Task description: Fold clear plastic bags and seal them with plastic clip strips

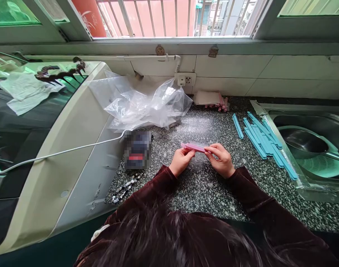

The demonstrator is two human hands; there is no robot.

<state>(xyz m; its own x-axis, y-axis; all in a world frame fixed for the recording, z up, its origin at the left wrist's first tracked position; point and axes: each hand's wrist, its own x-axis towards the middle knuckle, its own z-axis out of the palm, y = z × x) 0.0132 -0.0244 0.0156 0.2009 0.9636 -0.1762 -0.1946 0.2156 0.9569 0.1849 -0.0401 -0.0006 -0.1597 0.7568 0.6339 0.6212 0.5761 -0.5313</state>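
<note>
Pink bag-sealing clips (193, 147) in a small bundle lie level above the counter, held between both hands. My left hand (181, 161) is closed on their left end, thumb along the near side. At the right end, the thumb and fingers of my right hand (220, 160) pinch the bundle. Clear plastic film seems to cover its top side; how many clips there are I cannot tell. Several loose blue sealing clips (265, 139) lie in a pile to the right of my right hand.
Clear plastic bags (149, 107) are heaped at the back left. Against the wall sits a stack of packed pink clips (210, 99). A phone-like dark object (138, 150), blurred, lies left of my hands, near a white cable (75, 149). On the right, a sink (311, 193) holds a pan (302, 141).
</note>
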